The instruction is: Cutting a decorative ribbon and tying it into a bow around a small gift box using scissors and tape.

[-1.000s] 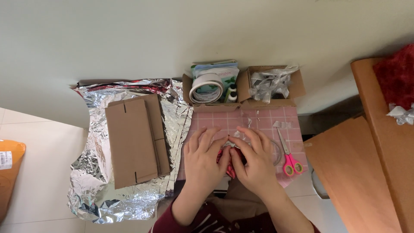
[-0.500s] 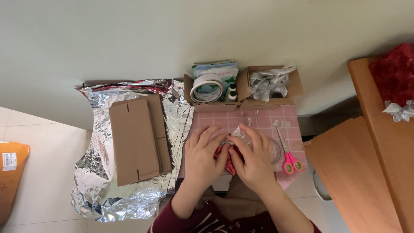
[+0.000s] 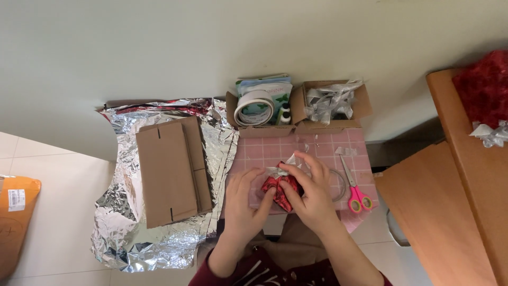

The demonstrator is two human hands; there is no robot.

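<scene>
Pink gridded mat (image 3: 264,151), crinkled red foil piece (image 3: 279,189)

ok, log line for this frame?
left hand: holds small red foil piece | right hand: holds it too | surface: pink grid cutting mat

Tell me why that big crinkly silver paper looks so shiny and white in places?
In the head view, the silver foil sheet bounces light, so its wrinkles glare white; the cardboard lying on it stays dull; both hands around the small red shiny piece look sharp, not blurred.
</scene>
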